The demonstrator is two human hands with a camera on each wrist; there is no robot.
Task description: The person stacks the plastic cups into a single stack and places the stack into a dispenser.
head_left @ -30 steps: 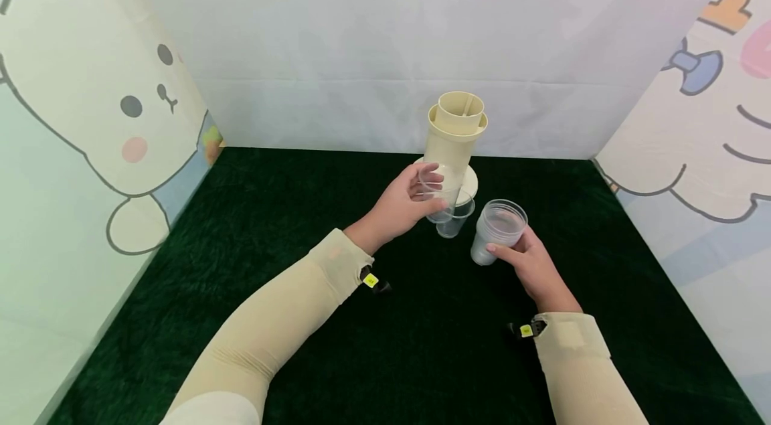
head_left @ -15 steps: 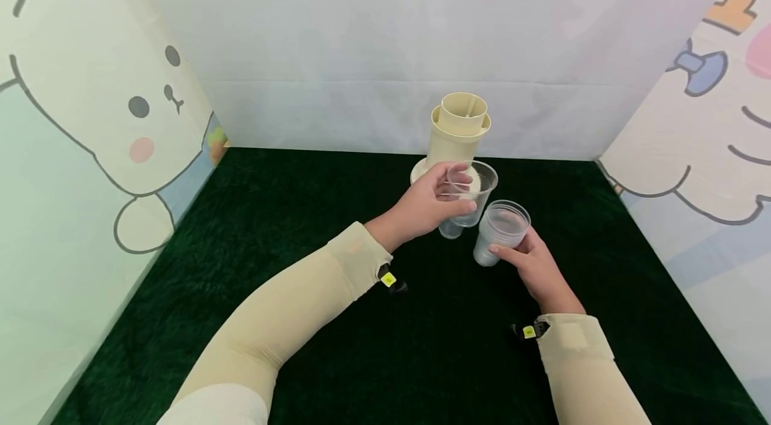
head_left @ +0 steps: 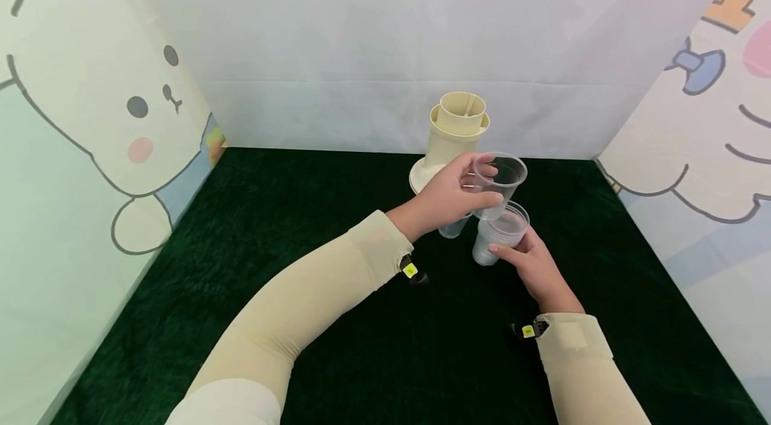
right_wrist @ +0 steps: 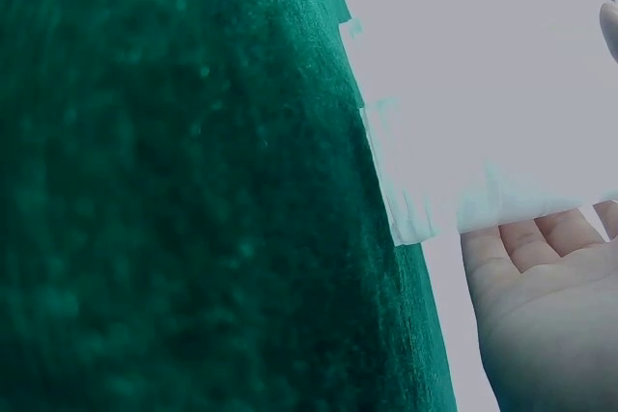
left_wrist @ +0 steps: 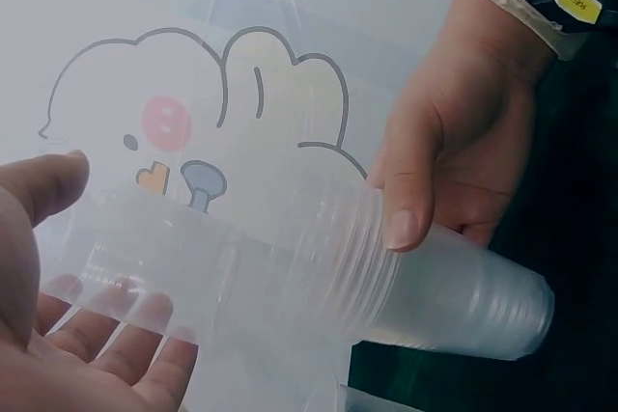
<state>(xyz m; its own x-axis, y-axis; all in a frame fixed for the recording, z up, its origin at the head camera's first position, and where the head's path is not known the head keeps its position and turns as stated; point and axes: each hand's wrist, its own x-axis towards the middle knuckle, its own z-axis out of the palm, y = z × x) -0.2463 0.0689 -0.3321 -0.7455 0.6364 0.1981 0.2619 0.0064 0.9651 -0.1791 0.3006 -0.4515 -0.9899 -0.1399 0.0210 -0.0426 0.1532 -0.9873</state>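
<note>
My left hand (head_left: 454, 192) holds a clear plastic cup (head_left: 508, 174) between thumb and fingers. The cup is tilted, and its lower end overlaps the mouth of a stack of clear plastic cups (head_left: 495, 237). My right hand (head_left: 537, 268) grips that stack low on its right side. In the left wrist view the stacked rims (left_wrist: 352, 258) lie close to the single cup (left_wrist: 154, 258), with the right thumb pressed near them. Another clear cup (head_left: 453, 227) stands partly hidden behind my left hand. Glare washes out the stack (right_wrist: 492, 195) in the right wrist view.
A cream cylindrical holder (head_left: 452, 144) with a round base and a divided top stands at the back of the table, behind my left hand. Dark green cloth (head_left: 385, 345) covers the table. White and cartoon-printed panels (head_left: 361, 30) rise along the back and sides.
My left hand has moved right with the cup, from in front of the cream holder to over the stack. The right hand and the stack have stayed almost in place.
</note>
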